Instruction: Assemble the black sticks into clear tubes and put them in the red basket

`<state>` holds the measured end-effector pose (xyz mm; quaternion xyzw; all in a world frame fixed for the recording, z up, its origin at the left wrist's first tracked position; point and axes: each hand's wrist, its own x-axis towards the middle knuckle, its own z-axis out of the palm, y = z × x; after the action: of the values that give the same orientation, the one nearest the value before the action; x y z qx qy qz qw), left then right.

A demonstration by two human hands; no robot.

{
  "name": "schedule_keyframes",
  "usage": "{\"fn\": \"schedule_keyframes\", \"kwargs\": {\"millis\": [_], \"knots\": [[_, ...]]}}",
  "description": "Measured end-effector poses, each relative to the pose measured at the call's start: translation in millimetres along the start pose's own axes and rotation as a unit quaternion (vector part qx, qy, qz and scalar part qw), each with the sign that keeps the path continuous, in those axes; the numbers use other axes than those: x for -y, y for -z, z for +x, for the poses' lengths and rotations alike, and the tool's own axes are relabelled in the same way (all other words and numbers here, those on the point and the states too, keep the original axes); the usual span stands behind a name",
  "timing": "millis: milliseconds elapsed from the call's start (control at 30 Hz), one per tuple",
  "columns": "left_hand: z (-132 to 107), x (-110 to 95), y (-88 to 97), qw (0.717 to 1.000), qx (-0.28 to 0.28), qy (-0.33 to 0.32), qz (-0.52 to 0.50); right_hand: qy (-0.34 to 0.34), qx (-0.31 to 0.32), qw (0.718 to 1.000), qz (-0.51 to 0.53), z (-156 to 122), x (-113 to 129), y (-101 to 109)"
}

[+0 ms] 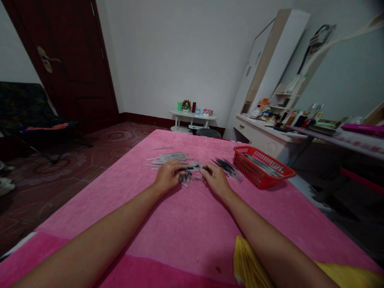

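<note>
My left hand (170,176) is closed around a thin pale pen barrel (192,169), which points to the right. Close to its far end, the fingers of my right hand (216,180) are pinched together; what they hold is too small and blurred to name. Below and between the hands lie several short grey and clear pieces (186,178), like pen caps. A heap of whitish, see-through pen barrels (168,158) rests just beyond my left hand. To the right of my right hand, thin dark-ended sticks like pen refills (228,169) are fanned out.
A red plastic basket (261,185) with long thin pens stands at the right edge of the pink cloth-covered table (168,232). Yellow cloth (250,260) lies under my right forearm. Behind are a small white stand (192,115), a cluttered dresser (264,134) and a folding chair (27,108).
</note>
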<state>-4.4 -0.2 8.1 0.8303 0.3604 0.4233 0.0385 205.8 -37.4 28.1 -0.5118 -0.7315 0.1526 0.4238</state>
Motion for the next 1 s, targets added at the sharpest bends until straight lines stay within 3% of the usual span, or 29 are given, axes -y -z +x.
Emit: {"fn": "schedule_keyframes", "kwargs": {"millis": [133, 533, 667, 867, 1000], "knots": [[0.5, -0.6, 0.5, 1.0, -0.005, -0.006, -0.006, -0.025, 0.018, 1.0, 0.007, -0.3, -1.0, -0.8], [1.3, -1.2, 1.8, 1.0, 0.005, -0.01, 0.005, 0.007, 0.008, 1.0, -0.002, -0.1, -2.5, 0.3], [1.0, -2.6, 1.8, 1.0, 0.008, -0.013, 0.005, -0.02, 0.017, 1.0, -0.016, -0.4, -2.2, 1.1], [0.6, -2.1, 1.1, 1.0, 0.008, -0.007, 0.001, 0.02, 0.007, 1.0, -0.013, -1.2, 0.4, 1.4], [-0.3, -3.0, 1.4, 0.999, 0.021, -0.021, 0.012, -0.02, 0.041, 0.999, 0.021, -1.8, 1.2, 0.4]]}}
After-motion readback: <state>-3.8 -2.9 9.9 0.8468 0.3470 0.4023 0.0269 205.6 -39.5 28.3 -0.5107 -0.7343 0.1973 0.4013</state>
